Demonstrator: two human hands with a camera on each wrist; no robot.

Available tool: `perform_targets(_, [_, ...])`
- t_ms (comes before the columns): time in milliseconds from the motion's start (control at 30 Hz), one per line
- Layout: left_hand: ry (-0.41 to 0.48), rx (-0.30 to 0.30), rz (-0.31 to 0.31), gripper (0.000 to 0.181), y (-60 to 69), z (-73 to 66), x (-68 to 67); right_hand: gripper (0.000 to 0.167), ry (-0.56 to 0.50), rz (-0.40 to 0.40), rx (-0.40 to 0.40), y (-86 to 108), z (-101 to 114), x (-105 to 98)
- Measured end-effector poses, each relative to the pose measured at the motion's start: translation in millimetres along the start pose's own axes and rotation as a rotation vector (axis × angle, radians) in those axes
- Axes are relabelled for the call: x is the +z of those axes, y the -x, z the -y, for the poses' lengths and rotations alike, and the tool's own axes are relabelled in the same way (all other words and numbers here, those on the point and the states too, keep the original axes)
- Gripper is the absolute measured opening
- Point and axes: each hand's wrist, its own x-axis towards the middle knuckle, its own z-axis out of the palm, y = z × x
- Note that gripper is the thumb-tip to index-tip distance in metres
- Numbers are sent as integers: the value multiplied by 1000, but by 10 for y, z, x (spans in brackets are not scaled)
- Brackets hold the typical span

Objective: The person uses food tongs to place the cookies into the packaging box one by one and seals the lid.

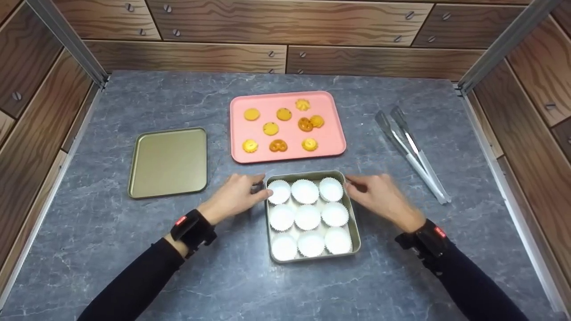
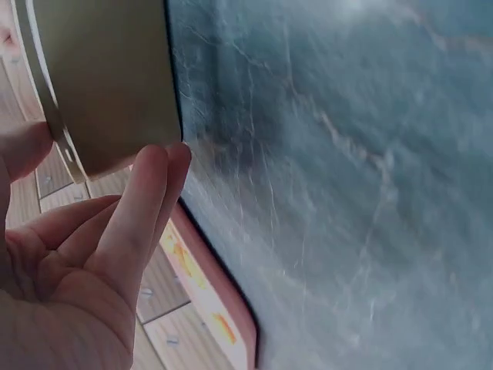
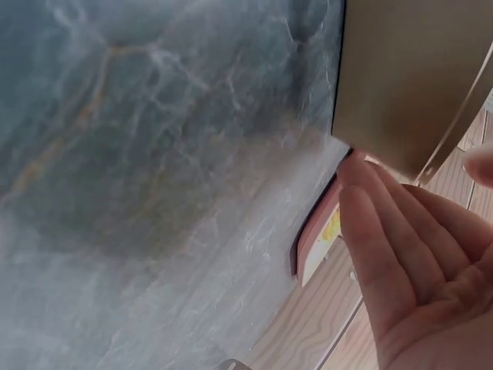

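In the head view, the square metal tin [image 1: 355, 236] stands flat on the grey-blue marbled table [image 1: 290, 294], in the near middle part. It has a dull golden-olive colour, low walls and rounded corners. Inside it, nine white paper cups [image 1: 307, 217] with fluted edges lie in three rows of three, quite close one to another. The person has a black band [image 1: 194, 229] on the left wrist and a similar one on the right. Both arms reach inward, and the hands are at the far corners of the tin. The left hand [image 1: 236, 195] is released, with long fingers; the left wrist view shows its thumb touching the rim and its fingertips at the lower corner. The right hand [image 1: 379, 196] is also released: its fingers are extended to the lower corner, while the thumb is apart from the wall in the right wrist view. Further to the left lies a square shallow lid [image 1: 169, 162] of the same colour. On the right, the tongs [image 1: 419, 171] lie spread, their dark heads pointing away. Beyond the tin is a pink tray [image 1: 330, 138] with nine biscuits [image 1: 271, 129], two of them pretzel-shaped. Behind everything stand wood-patterned walls [image 1: 250, 22].
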Motion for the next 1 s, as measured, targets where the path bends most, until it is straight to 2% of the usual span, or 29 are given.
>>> perform_targets(167, [79, -11, 67, 72, 6, -9, 6, 31, 20, 9, -19, 22, 26, 32])
perform_targets(300, [131, -6, 66, 74, -32, -13, 15, 26, 11, 18, -22, -9, 49, 30])
perform_targets(433, [227, -27, 39, 71, -86, -5, 27, 12, 20, -4, -25, -74, 68, 42])
perform_targets(600, [313, -47, -29, 66, -193, 19, 33, 21, 43, -54, -39, -170, 68, 81])
perform_targets(767, [306, -45, -100, 64, -285, 31, 29, 19, 42, -69, -23, -270, 67, 91])
perform_targets(1000, [298, -76, -112, 58, -317, 53, 12, 15, 36, -73, -19, -332, 62, 86])
